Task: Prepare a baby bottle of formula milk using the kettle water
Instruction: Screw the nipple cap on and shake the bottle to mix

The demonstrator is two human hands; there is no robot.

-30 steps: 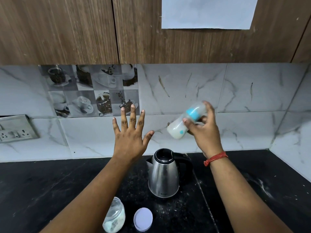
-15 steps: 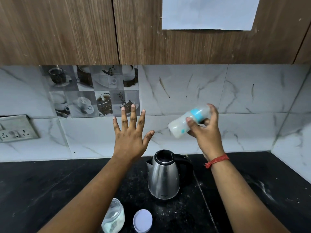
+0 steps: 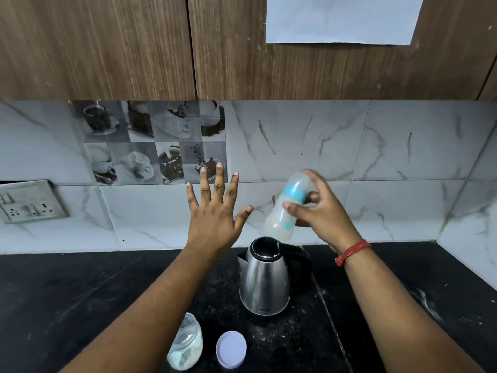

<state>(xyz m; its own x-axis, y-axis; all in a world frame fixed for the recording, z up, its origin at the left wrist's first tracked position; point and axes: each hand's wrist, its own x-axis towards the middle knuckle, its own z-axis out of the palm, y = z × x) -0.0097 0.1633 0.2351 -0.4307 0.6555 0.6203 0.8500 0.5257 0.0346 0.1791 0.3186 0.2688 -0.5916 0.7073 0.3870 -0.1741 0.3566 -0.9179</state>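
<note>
My right hand [image 3: 321, 212] grips a translucent baby bottle [image 3: 285, 211] with a blue collar, held in the air above the kettle. The bottle is tilted, cap end up and to the right, and milky liquid shows in its lower end. A steel kettle [image 3: 265, 281] with a black lid and handle stands on the black counter below it. My left hand [image 3: 215, 211] hovers left of the bottle, palm down, fingers spread, holding nothing. A glass jar [image 3: 187, 343] with white powder stands near the counter's front, its white lid [image 3: 231, 349] lying beside it.
Black stone counter [image 3: 67, 292] runs wall to wall, dusted with white specks near the kettle. A marble-tiled backsplash rises behind, with a socket plate [image 3: 29, 201] at the left. Wooden cabinets [image 3: 107, 44] hang overhead. A side wall closes the right end.
The bottle in my right hand has swung from nearly lying sideways to more upright and dropped a little closer to the kettle. My left hand has stayed spread in place.
</note>
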